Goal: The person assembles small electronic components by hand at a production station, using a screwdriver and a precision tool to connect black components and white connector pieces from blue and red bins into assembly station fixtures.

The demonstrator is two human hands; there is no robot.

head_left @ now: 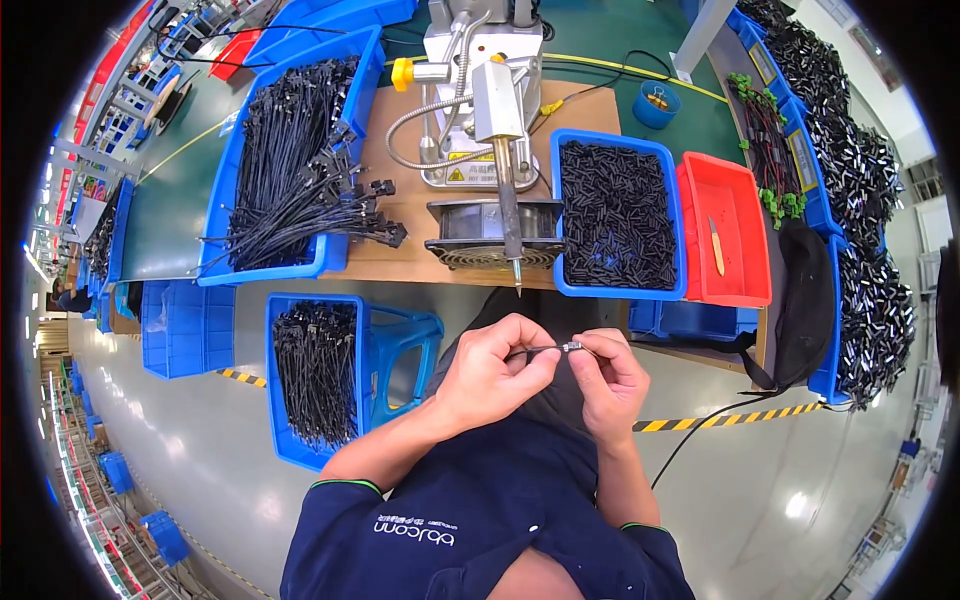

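Note:
Below the table edge, my left hand (500, 368) pinches a thin black cable (541, 349) between thumb and fingers. My right hand (612, 384) is closed at the cable's other side, its fingertips on a small silvery connector (573, 346). The connector's fine details are too small to make out. Just beyond my hands, a soldering iron (510, 215) on a bench machine (485, 90) points its tip down, apart from the cable. Behind the iron stands a black fan (470, 251).
Black cables fill a blue bin (330, 258) at left and a lower bin (280, 440) on a blue stool (427, 330). A blue tray (556, 200) holds small black tubes. Beside it lies a red tray (735, 200) with a wooden-handled tool (717, 252). Metallic pieces fill bins (870, 290) far right.

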